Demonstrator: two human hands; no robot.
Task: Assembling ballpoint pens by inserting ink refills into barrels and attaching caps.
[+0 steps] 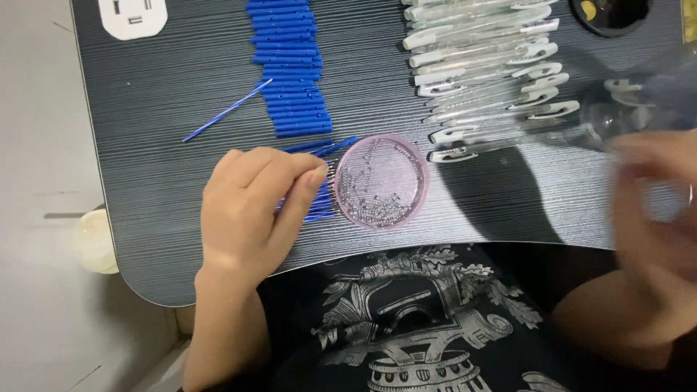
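Blue refill tubes [314, 202] lie bunched under our left hand [250, 207], fingers curled down onto them beside the pink dish of tiny springs [382, 181]. Our blurred right hand [657, 210] grips a clear pen barrel [617, 109].

1. Dark ribbed table [167, 218] – carries everything.
2. Stack of blue tubes [290, 69], one thin blue refill [226, 110] lying apart beside it.
3. Pink round dish [382, 181] of tiny metal beads.
4. Row of clear pen barrels [486, 65] – upper right.
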